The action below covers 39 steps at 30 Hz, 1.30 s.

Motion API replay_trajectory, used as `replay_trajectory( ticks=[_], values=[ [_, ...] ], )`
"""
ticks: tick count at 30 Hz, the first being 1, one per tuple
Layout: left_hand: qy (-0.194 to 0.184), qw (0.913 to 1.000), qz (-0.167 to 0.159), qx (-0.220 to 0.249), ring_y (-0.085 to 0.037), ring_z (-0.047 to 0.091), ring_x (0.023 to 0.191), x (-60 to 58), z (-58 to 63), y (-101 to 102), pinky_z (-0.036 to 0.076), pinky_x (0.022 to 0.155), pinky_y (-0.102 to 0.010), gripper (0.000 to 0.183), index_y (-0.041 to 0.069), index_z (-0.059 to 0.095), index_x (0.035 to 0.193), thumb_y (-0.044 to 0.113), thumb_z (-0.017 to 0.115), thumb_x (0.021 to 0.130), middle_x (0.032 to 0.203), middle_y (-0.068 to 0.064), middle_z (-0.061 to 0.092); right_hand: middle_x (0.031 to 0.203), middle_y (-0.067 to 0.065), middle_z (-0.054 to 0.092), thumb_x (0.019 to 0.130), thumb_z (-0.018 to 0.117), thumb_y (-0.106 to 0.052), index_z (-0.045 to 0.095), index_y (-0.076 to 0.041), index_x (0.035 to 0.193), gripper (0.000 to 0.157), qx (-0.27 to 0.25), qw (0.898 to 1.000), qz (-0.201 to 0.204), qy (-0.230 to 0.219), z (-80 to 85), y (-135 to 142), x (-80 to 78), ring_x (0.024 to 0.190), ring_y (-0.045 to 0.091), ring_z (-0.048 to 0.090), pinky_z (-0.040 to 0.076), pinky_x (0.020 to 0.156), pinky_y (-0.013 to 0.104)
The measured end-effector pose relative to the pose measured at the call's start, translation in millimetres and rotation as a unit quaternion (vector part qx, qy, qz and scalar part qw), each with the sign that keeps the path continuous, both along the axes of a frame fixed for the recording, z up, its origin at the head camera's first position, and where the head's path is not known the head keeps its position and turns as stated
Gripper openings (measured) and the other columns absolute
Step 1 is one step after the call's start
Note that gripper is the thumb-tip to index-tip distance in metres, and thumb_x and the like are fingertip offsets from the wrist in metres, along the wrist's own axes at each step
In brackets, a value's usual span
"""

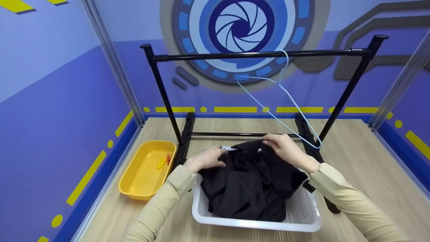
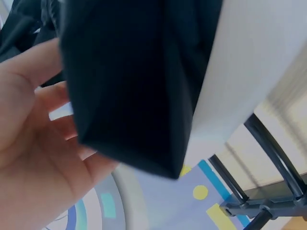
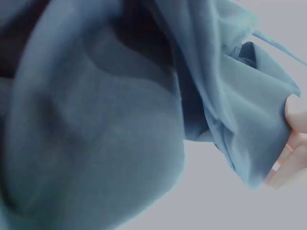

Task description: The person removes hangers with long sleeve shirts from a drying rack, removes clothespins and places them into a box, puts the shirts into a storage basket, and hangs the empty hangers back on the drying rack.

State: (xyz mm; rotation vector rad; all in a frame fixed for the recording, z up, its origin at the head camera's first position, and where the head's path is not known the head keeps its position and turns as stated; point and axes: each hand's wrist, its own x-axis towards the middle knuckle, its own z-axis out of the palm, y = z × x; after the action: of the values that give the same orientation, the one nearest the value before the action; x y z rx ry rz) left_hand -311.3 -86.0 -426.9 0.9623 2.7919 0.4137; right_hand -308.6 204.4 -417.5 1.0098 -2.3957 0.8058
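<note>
A crumpled black garment (image 1: 245, 181) lies in a white perforated basket (image 1: 255, 223). My right hand (image 1: 285, 149) pinches a raised upper edge of it; in the right wrist view, the thumb (image 3: 296, 115) presses the cloth (image 3: 249, 110) with fingers behind. At the garment's left side, my left hand (image 1: 208, 158) has its thumb and fingers apart against the fabric. In the left wrist view a dark flap (image 2: 129, 96) hangs in front of the left fingertips and hides them. Folds conceal the garment's exact shape.
A black clothes rack (image 1: 215, 56) stands behind the basket, with a light blue wire hanger (image 1: 258, 102) hooked on its top bar. To the left sits a yellow tub (image 1: 144, 174) holding a yellow clip (image 1: 161, 163) and a red clip (image 1: 168, 159). Walls enclose the wooden table (image 1: 362, 168).
</note>
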Motion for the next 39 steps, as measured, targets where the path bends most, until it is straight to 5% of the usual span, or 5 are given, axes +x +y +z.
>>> replay_trajectory(
  ticks=[7,14,21,30,39],
  values=[
    [0.015,0.9978,-0.019,0.062,-0.043,0.058,0.12,-0.5,3.2,6.7,0.046,0.107,-0.051,0.043,-0.007,0.059,0.13,0.007,0.072,0.091,0.126,-0.026,0.058,0.104,0.009,0.078,0.096,0.062,0.004,0.074,-0.004,0.109,0.019,0.039,0.993,0.102,-0.041,0.3,14.1,9.2,0.096,0.021,0.073,0.058,0.08,0.033],
    [-0.012,0.9951,-0.098,-0.006,-0.035,0.052,0.135,10.6,2.1,26.1,0.041,0.115,-0.044,0.058,0.009,0.052,0.148,0.02,0.072,0.095,0.147,-0.02,0.053,0.108,0.009,0.078,0.1,0.06,-0.002,0.074,-0.004,0.113,0.019,0.134,0.966,0.188,-0.115,-8.3,26.3,19.2,0.098,0.024,0.074,0.059,0.084,0.034],
    [-0.037,0.9907,-0.108,-0.073,-0.026,0.05,0.14,14.6,0.1,36.3,0.04,0.117,-0.035,0.057,0.017,0.052,0.151,0.027,0.069,0.098,0.153,-0.012,0.049,0.108,0.011,0.078,0.103,0.06,-0.022,0.077,-0.002,0.111,0.027,0.196,0.944,0.172,-0.203,-15.2,29.3,27.0,0.099,0.021,0.074,0.059,0.084,0.033],
    [-0.065,0.9802,-0.123,-0.141,-0.025,0.043,0.148,15.4,-6.3,44.8,0.034,0.121,-0.031,0.056,0.02,0.052,0.151,0.029,0.069,0.098,0.16,-0.013,0.043,0.108,0.008,0.077,0.087,0.08,-0.018,0.074,-0.003,0.111,0.029,0.25,0.926,0.173,-0.225,-28.7,26.5,31.0,0.099,0.017,0.07,0.056,0.085,0.03],
    [-0.082,0.9714,-0.101,-0.199,-0.021,0.033,0.153,21.2,-13.6,56.5,0.034,0.121,-0.03,0.063,0.027,0.044,0.156,0.035,0.068,0.098,0.168,-0.006,0.03,0.115,0.007,0.077,0.088,0.079,-0.019,0.076,-0.005,0.115,0.03,0.307,0.898,0.136,-0.285,-32.1,20.0,32.2,0.108,0.022,0.07,0.055,0.093,0.033]
  ],
)
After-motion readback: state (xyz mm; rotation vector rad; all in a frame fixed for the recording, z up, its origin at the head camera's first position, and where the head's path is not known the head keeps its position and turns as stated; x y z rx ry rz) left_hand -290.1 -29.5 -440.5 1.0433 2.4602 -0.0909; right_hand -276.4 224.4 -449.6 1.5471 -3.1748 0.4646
